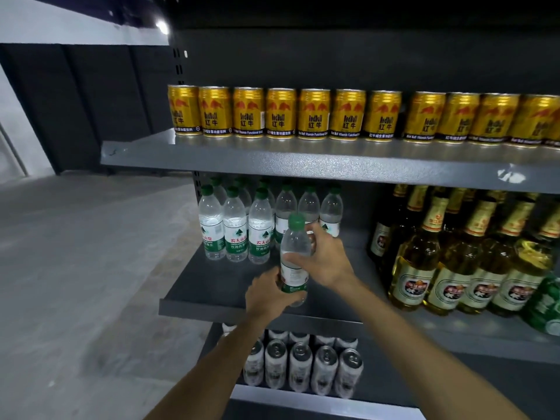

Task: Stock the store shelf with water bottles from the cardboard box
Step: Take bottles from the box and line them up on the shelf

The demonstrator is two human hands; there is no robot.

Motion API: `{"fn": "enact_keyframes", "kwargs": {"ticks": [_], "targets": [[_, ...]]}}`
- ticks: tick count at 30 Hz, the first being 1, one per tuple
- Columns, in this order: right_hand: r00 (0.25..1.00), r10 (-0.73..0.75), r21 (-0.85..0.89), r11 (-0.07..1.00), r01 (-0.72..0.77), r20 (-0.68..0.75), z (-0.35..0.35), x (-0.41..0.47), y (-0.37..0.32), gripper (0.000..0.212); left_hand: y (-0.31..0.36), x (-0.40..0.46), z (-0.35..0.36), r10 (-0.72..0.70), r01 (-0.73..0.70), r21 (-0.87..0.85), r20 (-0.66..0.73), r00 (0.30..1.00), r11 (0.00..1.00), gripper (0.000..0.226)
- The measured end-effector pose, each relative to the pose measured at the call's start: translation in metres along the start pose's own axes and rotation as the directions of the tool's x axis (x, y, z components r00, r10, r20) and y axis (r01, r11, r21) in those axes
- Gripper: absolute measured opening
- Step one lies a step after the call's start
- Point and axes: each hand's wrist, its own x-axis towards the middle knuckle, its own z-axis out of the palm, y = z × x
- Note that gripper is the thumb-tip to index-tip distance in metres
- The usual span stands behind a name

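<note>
On the middle shelf (218,286), stocked water bottles (235,225) stand at the left. The bottle in hand (295,253) should be set upright just beside them, label outward. Its base is gripped by the left hand (266,294); its shoulder is held by the right hand (325,260), both arms outstretched.
</note>
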Motion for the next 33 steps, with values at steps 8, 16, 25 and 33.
{"fn": "enact_keyframes", "kwargs": {"ticks": [8, 16, 25, 33], "targets": [[1.000, 0.022, 0.067, 0.998, -0.022, 0.008, 0.011, 0.026, 0.023, 0.050, -0.013, 0.029, 0.015, -0.035, 0.035, 0.019, -0.016, 0.999, 0.999, 0.066], [0.998, 0.048, 0.108, 0.993, -0.052, 0.041, 0.016, 0.065, 0.036, 0.052, -0.017, 0.063, 0.027, -0.031, 0.029, -0.037, -0.051, 0.998, 0.999, 0.062], [0.993, 0.059, 0.096, 0.993, -0.069, 0.099, 0.027, 0.102, 0.037, 0.053, -0.017, 0.082, 0.032, -0.038, 0.077, 0.210, -0.182, 0.983, 0.975, 0.058], [0.992, 0.081, 0.055, 0.995, -0.086, 0.095, 0.036, 0.118, 0.038, 0.059, -0.016, 0.098, 0.032, -0.020, 0.068, 0.216, -0.218, 0.976, 0.974, 0.058]]}}
